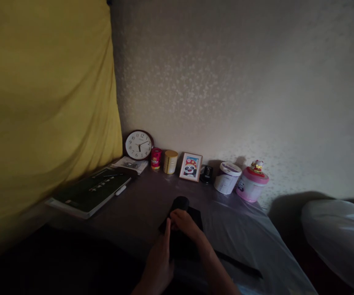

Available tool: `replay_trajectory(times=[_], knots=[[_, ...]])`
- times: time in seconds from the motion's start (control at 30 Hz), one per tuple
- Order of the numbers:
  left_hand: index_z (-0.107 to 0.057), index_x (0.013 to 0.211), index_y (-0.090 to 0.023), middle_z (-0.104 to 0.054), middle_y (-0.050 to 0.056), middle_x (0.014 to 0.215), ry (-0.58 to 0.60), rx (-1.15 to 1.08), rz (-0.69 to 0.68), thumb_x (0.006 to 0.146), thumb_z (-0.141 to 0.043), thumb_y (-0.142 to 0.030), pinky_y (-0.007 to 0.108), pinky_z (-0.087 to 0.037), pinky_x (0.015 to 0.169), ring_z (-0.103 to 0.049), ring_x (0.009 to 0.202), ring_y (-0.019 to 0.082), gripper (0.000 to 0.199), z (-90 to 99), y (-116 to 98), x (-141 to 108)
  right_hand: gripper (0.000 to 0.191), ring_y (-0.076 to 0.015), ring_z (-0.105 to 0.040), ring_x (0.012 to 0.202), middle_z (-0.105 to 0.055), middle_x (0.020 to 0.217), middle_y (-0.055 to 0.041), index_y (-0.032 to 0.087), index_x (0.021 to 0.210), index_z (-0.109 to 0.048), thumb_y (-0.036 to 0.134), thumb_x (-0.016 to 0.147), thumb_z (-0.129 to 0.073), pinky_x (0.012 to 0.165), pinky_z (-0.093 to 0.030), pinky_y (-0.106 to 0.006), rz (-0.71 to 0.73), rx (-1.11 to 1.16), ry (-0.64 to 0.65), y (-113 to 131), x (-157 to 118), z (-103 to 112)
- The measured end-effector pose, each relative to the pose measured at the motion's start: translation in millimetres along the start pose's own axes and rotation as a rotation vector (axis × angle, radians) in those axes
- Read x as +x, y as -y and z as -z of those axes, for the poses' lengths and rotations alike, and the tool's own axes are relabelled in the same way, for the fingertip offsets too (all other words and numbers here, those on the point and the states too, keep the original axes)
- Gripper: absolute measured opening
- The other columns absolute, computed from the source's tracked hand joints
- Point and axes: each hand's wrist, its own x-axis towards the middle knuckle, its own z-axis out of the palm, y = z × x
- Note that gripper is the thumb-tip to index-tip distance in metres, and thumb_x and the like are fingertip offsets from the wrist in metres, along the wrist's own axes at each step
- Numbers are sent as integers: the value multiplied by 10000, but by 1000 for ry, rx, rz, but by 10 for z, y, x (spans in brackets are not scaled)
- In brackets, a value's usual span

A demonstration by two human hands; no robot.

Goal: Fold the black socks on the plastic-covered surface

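A black item [180, 202] with a rounded, rolled-looking end lies on the table in front of me, on or joined to a flat black piece [196, 216]. It is too dark to make out what kind of thing it is. My right hand [183, 222] is closed on it near the rounded end, fingers curled. Just below and to the left, my left hand [161, 256] touches the right one, its thumb or forefinger pointing up along the item's edge; its other fingers are hidden in shadow. From under my right forearm a black strap-like strip [241, 264] runs out to the right.
Along the wall stand a round clock [139, 144], a red can [156, 158], a yellow canister [170, 162], a framed panda picture [190, 166], a small black object [206, 174], a white tub [227, 178] and a pink-lidded tub [252, 184]. Left lies a dark green book [91, 190].
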Motion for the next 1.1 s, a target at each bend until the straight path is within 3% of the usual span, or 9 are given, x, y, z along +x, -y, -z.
replay_trajectory(times=[0.13, 0.27, 0.37, 0.47, 0.6, 0.7, 0.83, 0.97, 1.1], knots=[[-9, 1406, -169, -523, 135, 1226, 67, 208, 41, 635, -427, 9, 326, -434, 884, -548, 1058, 207, 896, 32, -28, -17, 222, -129, -632, 595, -689, 675, -31, 183, 730, -586, 290, 842, -427, 533, -454, -218, 23, 36, 61, 5, -5, -1], [-120, 1395, -88, -514, 150, 1224, 132, 290, 117, 659, -447, -22, 341, -405, 923, -520, 1076, 224, 809, 53, -67, -18, 221, -122, -625, 583, -704, 742, -37, 164, 813, -603, 289, 852, -425, 565, -465, -227, 77, 4, 57, 26, -107, -23], [-137, 1388, -62, -447, 160, 1310, 179, 294, 149, 668, -444, -28, 338, -364, 975, -465, 1154, 221, 784, 56, -78, -30, 207, -119, -627, 660, -702, 829, -15, 193, 898, -633, 255, 858, -439, 662, -474, -240, 262, -132, -49, 40, -262, -41], [-171, 1378, -44, -374, 161, 1380, 198, 317, 146, 682, -431, -35, 339, -303, 1033, -384, 1239, 212, 743, 20, -44, -46, 229, -146, -608, 866, -693, 911, -13, 222, 935, -651, 226, 878, -430, 796, -454, -270, 471, -275, -147, 5, -372, -39], [-167, 1380, -35, -342, 163, 1405, 207, 345, 163, 691, -418, -51, 347, -275, 1055, -341, 1276, 213, 733, -63, 41, -47, 228, -181, -506, 1113, -680, 1030, -15, 235, 970, -650, 222, 892, -436, 1000, -322, -378, 610, -441, -122, -97, -297, 12], [-130, 1391, -50, -344, 156, 1407, 214, 337, 159, 671, -427, -73, 355, -283, 1050, -349, 1273, 221, 780, -114, 108, -39, 254, -183, -486, 1149, -682, 1028, -18, 239, 982, -647, 234, 911, -403, 1045, -236, -435, 580, -522, -115, -182, -88, 83], [-103, 1399, -72, -368, 148, 1394, 223, 342, 146, 645, -430, -97, 369, -286, 1045, -351, 1272, 230, 822, -153, 165, -29, 306, -178, -486, 1147, -686, 1003, -1, 249, 926, -664, 218, 923, -359, 1041, -220, -432, 533, -611, -148, -311, 261, 200], [-130, 1396, -76, -392, 150, 1378, 224, 367, 175, 616, -438, -102, 372, -301, 1029, -369, 1260, 233, 838, -164, 167, -3, 311, -171, -519, 1099, -679, 1023, -7, 246, 942, -662, 178, 910, -360, 984, -307, -342, 475, -684, -191, -401, 550, 291], [-128, 1391, -52, -381, 159, 1384, 232, 363, 163, 627, -438, -95, 373, -287, 1039, -358, 1266, 234, 825, -126, 104, 14, 300, -162, -564, 1036, -660, 1071, -38, 231, 982, -647, 131, 871, -387, 905, -372, -259, 287, -753, -302, -428, 652, 409]])
